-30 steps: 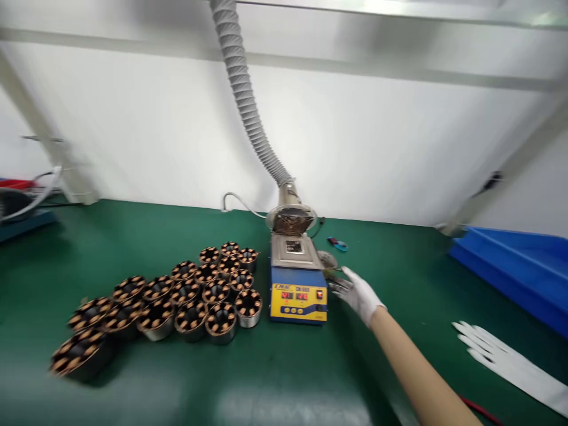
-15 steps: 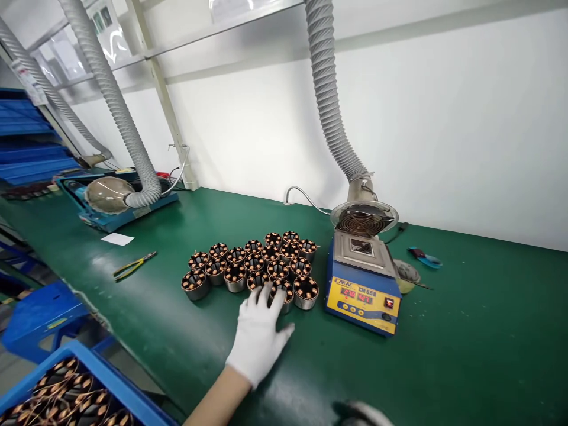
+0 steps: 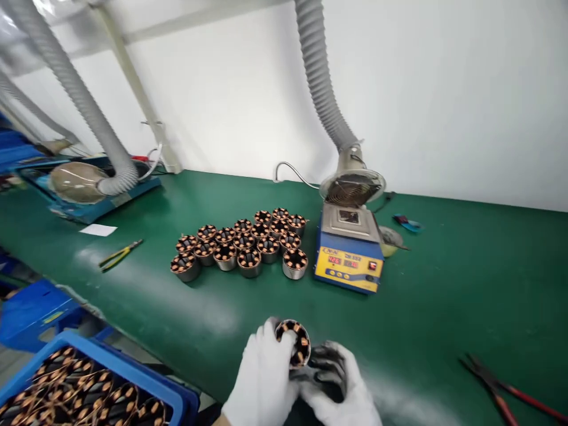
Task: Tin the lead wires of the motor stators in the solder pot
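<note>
In white gloves, both my hands work low in the middle of the head view, above the green bench. My left hand (image 3: 266,373) grips a motor stator (image 3: 300,340), a metal ring with copper coils inside; its thumb reaches over the ring's opening. My right hand (image 3: 339,384), its glove darkened at the fingers, is curved with thumb and fingers apart at the stator's lower right side. Whether its fingertips touch the ring is unclear. Several more stators (image 3: 244,241) stand upright in a cluster farther back on the bench.
A blue and yellow solder pot (image 3: 348,254) stands right of the cluster under an extraction hose (image 3: 317,71). Red-handled pliers (image 3: 499,381) lie at right, yellow-handled pliers (image 3: 119,255) at left. A blue crate (image 3: 128,367) of wired stators stands at lower left.
My left hand has taken a stator from the front of the cluster and brought it close. My right hand has come up beside it. The view has shifted, and the red-handled pliers now show.
</note>
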`<state>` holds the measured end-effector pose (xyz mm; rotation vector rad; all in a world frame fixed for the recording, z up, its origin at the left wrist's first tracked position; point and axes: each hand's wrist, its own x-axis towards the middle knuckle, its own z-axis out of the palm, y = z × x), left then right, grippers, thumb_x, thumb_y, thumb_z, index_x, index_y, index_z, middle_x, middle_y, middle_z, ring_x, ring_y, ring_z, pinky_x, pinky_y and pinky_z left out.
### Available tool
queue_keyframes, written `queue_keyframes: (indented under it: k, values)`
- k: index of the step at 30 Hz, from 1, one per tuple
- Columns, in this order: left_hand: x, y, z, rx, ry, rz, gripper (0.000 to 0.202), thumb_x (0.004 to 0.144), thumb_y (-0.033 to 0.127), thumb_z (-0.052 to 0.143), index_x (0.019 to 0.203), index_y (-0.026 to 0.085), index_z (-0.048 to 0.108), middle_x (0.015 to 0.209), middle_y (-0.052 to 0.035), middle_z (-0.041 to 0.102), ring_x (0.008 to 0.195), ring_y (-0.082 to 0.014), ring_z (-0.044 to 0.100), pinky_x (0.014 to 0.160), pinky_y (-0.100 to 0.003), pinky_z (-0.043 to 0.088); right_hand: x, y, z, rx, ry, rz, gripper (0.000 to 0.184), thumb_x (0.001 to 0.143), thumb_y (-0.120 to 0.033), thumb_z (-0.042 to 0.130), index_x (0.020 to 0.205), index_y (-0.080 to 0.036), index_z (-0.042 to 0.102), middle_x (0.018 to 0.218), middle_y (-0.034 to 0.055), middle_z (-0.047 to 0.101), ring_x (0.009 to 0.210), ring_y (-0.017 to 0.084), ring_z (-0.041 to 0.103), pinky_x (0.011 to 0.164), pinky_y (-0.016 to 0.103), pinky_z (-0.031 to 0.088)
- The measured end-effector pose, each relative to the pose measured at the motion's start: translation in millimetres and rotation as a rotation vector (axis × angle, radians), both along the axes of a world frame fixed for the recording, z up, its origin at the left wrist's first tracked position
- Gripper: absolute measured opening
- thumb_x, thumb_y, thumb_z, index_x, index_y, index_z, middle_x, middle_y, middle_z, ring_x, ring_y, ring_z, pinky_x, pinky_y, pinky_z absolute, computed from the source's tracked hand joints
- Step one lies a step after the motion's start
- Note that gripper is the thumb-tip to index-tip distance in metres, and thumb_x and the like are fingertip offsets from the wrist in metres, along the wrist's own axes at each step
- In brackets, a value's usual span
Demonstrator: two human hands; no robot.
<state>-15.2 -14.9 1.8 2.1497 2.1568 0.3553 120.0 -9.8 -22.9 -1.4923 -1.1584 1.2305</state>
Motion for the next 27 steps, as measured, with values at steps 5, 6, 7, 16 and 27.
queue_keyframes:
  k: [5,6,7,16,27]
  values:
    - [1,-11,-6.7,0.251,0.033,-0.467,0.044,0.059,0.043,0.075,0.096,0.024,0.060,0.119,-0.0118,0.059,0.105,-0.0362,0.055,0.088,-0.053,0.047,10,-7,9.8,0.001,-0.126,0.076,0.037,0.051,-0.017,0.061,0.087,-0.024,0.057,0.091,0.0032,0.066,0.083,0.023,0.063,0.078,0.035,0.051]
    - [0,-9,-8.7,0.275,0.002,-0.536,0.041,0.062,0.044,0.074,0.094,0.024,0.060,0.121,-0.0114,0.058,0.109,-0.0371,0.053,0.089,-0.054,0.047,14,-7,10.9,-0.009,-0.089,0.099,0.033,0.052,-0.016,0.061,0.084,-0.023,0.058,0.089,0.0032,0.067,0.083,0.022,0.064,0.077,0.034,0.051]
    - [1,-7,-10.8,0.273,-0.047,-0.573,0.039,0.063,0.042,0.073,0.094,0.023,0.059,0.121,-0.0114,0.058,0.111,-0.0365,0.052,0.088,-0.053,0.049,18,-7,11.7,-0.022,-0.053,0.118,0.028,0.054,-0.016,0.061,0.081,-0.022,0.059,0.087,0.0031,0.067,0.082,0.022,0.064,0.076,0.032,0.052]
    - [10,-5,-19.6,0.240,-0.301,-0.557,0.035,0.063,0.021,0.070,0.096,0.016,0.057,0.103,-0.0157,0.064,0.092,-0.0292,0.063,0.072,-0.043,0.059,25,-7,12.9,0.137,-0.151,0.182,0.009,0.077,-0.024,0.055,0.079,-0.021,0.063,0.078,0.0025,0.066,0.071,0.017,0.062,0.067,0.026,0.049]
    - [5,2,-11.3,0.187,-0.400,-0.582,0.036,0.052,0.008,0.065,0.086,0.019,0.060,0.100,-0.0112,0.065,0.091,-0.0286,0.063,0.072,-0.043,0.059,36,9,18.4,0.144,-0.136,0.361,0.006,0.075,-0.019,0.060,0.069,-0.019,0.059,0.070,-0.0009,0.062,0.064,0.013,0.058,0.060,0.022,0.046]
